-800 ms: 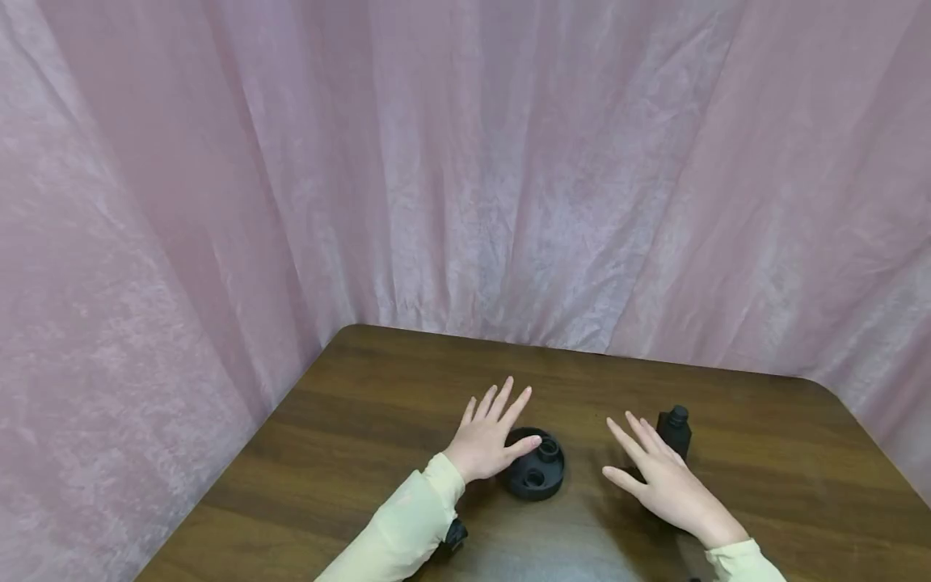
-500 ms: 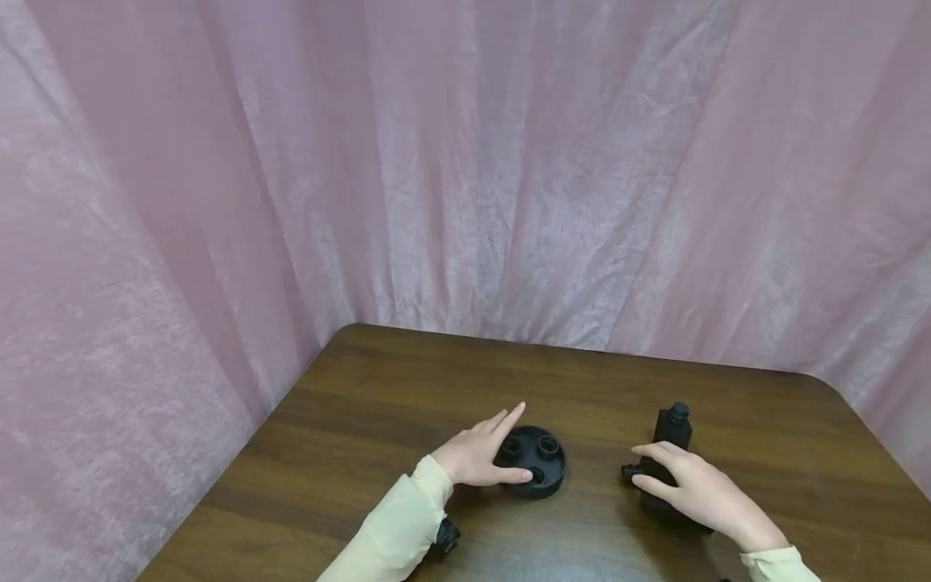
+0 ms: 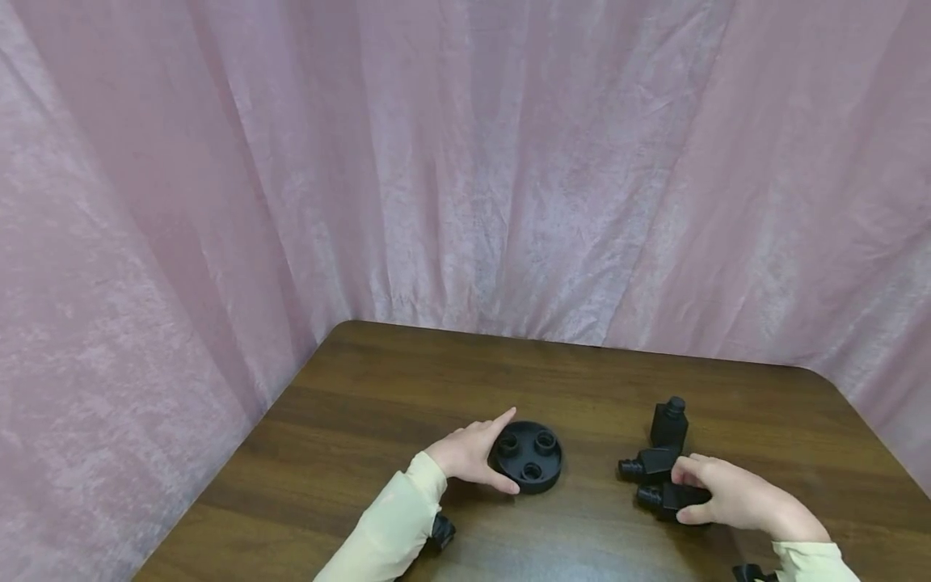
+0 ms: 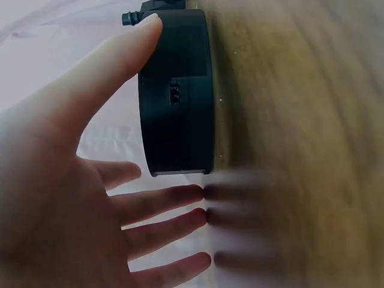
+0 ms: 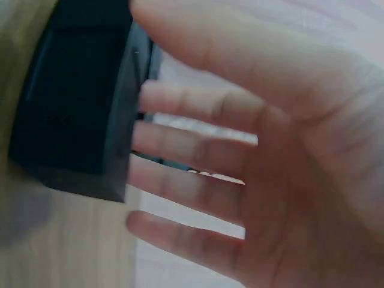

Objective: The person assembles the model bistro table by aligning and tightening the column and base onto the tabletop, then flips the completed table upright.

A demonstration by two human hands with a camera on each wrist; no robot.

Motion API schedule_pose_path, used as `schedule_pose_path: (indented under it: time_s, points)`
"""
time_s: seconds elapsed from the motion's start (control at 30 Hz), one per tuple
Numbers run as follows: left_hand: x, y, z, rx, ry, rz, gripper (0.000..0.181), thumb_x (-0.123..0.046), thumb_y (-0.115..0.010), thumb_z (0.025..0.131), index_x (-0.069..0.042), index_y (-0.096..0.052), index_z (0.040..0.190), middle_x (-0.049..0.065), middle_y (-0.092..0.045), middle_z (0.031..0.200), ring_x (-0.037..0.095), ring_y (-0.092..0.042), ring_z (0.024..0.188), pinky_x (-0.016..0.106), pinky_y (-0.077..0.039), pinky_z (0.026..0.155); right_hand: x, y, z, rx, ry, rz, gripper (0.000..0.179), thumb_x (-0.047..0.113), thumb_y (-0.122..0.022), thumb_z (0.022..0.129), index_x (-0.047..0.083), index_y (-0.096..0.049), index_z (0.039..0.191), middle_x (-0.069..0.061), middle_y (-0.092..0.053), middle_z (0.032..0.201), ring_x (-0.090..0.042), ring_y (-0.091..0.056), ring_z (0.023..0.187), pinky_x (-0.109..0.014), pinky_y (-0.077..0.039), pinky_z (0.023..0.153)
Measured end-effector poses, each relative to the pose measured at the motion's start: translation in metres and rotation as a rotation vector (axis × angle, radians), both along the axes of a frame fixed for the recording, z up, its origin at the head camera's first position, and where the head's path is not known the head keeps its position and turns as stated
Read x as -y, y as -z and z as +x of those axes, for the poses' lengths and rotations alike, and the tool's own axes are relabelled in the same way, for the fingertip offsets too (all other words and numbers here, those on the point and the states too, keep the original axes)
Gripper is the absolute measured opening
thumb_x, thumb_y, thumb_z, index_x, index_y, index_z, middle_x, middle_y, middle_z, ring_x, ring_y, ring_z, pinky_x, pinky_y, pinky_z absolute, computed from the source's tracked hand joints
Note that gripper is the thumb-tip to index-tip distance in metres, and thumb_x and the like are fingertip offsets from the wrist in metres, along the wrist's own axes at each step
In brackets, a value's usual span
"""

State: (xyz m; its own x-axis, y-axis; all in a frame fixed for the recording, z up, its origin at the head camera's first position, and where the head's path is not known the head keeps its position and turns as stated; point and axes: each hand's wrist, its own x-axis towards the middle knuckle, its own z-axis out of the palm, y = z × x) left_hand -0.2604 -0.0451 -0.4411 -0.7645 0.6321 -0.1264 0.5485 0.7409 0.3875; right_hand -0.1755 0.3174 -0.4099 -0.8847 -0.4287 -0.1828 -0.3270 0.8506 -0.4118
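Note:
A round black base [image 3: 531, 477] with three ringed sockets lies on the table. My left hand [image 3: 469, 457] is at its left side, thumb and index finger spread along the rim. In the left wrist view the thumb overlaps the wall of the base [image 4: 177, 132], and the other fingers stretch out past it. To the right, my right hand [image 3: 735, 497] reaches over a black bottle-shaped piece [image 3: 663, 499] with a ridged neck, thumb on the near side, fingers on the far side. In the right wrist view its boxy body [image 5: 75, 108] sits at the fairly straight fingertips.
Just behind lies a similar black piece [image 3: 650, 464], and a third one [image 3: 669, 424] points away from me. More black parts show beside the left sleeve [image 3: 441, 532] and right cuff [image 3: 752, 572]. A brown wooden table [image 3: 436, 364] ends at a pink curtain [image 3: 465, 162].
My left hand has lowered from above the base to its left side, uncovering the sockets. My right hand has moved right and down onto the nearest black piece.

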Motion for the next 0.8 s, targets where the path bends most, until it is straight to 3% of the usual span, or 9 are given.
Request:
schedule_pose_path:
  time_s: [0.13,0.27,0.5,0.67,0.8]
  points:
    - [-0.005,0.0,-0.004,-0.005,-0.015,-0.013,0.107,-0.062,-0.069,0.062,-0.023,-0.013,0.144,0.005,-0.038,0.14,0.023,-0.038,0.127,0.042,-0.035,0.1,0.002,0.005,-0.004,0.171,0.01,-0.019,0.045,0.032,-0.074,0.069,0.009,-0.054,0.103,-0.017,-0.056,0.112,-0.033,-0.054,0.099,-0.044,-0.045,0.075]
    - [-0.01,0.002,-0.007,0.0,-0.007,-0.006,0.103,-0.062,-0.071,0.059,-0.024,-0.022,0.142,0.003,-0.041,0.136,0.021,-0.04,0.124,0.042,-0.036,0.098,0.004,0.008,-0.007,0.228,0.044,-0.015,0.041,0.023,-0.076,0.067,0.011,-0.056,0.102,-0.018,-0.054,0.117,-0.034,-0.052,0.103,-0.049,-0.044,0.078]
    - [-0.015,0.007,-0.015,0.016,0.012,0.037,0.099,-0.059,-0.076,0.055,-0.023,-0.03,0.134,-0.003,-0.045,0.126,0.015,-0.043,0.116,0.034,-0.039,0.094,0.001,0.007,-0.005,0.172,-0.04,0.013,0.043,0.026,-0.071,0.073,0.007,-0.056,0.109,-0.02,-0.052,0.121,-0.041,-0.05,0.107,-0.051,-0.043,0.08]
    - [-0.014,0.01,-0.019,0.061,0.017,0.055,0.099,-0.058,-0.077,0.054,-0.024,-0.029,0.134,-0.003,-0.045,0.128,0.015,-0.042,0.116,0.036,-0.038,0.094,0.006,-0.001,-0.002,0.114,-0.08,-0.014,0.044,0.034,-0.063,0.08,0.012,-0.051,0.116,-0.015,-0.053,0.121,-0.037,-0.052,0.107,-0.043,-0.045,0.078]
    - [-0.014,0.008,-0.021,0.069,0.044,0.051,0.102,-0.057,-0.076,0.056,-0.025,-0.025,0.138,-0.003,-0.041,0.134,0.017,-0.04,0.12,0.041,-0.034,0.098,0.017,-0.013,-0.001,-0.001,-0.091,-0.033,0.044,0.04,-0.059,0.083,0.017,-0.045,0.117,-0.007,-0.056,0.114,-0.029,-0.056,0.103,-0.036,-0.046,0.075]
